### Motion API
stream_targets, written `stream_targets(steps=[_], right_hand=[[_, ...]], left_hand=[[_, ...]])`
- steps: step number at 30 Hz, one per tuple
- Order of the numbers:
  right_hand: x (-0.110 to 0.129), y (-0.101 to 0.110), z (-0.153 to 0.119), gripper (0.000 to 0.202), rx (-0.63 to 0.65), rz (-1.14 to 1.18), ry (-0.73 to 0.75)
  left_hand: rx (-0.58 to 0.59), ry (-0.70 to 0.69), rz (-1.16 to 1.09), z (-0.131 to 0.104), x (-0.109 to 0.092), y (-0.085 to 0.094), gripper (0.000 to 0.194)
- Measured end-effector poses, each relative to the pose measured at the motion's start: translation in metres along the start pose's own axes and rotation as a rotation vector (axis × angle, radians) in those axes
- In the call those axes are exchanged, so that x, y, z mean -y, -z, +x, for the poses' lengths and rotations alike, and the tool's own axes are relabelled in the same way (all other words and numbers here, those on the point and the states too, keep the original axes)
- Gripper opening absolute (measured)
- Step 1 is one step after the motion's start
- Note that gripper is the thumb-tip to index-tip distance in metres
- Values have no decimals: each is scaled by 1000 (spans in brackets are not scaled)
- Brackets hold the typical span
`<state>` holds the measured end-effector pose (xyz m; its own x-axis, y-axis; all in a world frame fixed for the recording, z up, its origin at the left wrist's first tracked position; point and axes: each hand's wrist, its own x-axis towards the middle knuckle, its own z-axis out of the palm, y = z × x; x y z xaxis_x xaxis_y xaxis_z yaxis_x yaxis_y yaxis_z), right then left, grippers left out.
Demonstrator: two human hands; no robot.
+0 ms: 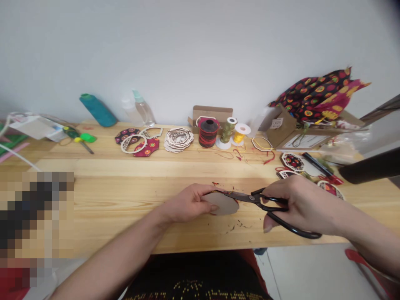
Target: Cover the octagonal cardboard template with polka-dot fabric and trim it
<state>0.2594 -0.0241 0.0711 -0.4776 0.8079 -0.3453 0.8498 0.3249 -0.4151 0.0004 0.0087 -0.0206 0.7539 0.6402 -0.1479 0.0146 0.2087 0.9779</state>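
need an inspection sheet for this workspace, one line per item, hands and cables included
Surface: wooden table, dark scraps near the hands
Things in hand: grey disc; scissors, blades at the disc's edge
Clutter: black-and-red spool, green spool, yellow spool, teal cone, bottle, wooden cutouts, box with patterned fabric
Hands: left hand holds the disc; right hand holds the scissors
Cables: white cable at far left
Surroundings: pale wall behind, tiled floor at lower right; left patch pixelated, unreadable
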Motion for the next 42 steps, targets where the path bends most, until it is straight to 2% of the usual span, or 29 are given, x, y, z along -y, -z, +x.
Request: stream_targets(steps=[5,11,18,23,32,42], right_hand=[[-2,0,-1,21,24,8,9],[1,3,0,26,18,-24,-8],[2,3,1,45,17,-61,-3],[4,3,2,38,20,-22,11],[3,3,1,43,-48,-60,68],[8,-3,4,47,-40,-55,25]], left_hand=[[6,12,-20,0,4,0,40],[5,29,-38,-1,4,0,37],[-8,55,-16,0,2,0,39],[-22,38,-26,-1,2,-1,38],[-6,40,-44,0,-1,-1,38],[9,51,-64,-1,0,-3,36]])
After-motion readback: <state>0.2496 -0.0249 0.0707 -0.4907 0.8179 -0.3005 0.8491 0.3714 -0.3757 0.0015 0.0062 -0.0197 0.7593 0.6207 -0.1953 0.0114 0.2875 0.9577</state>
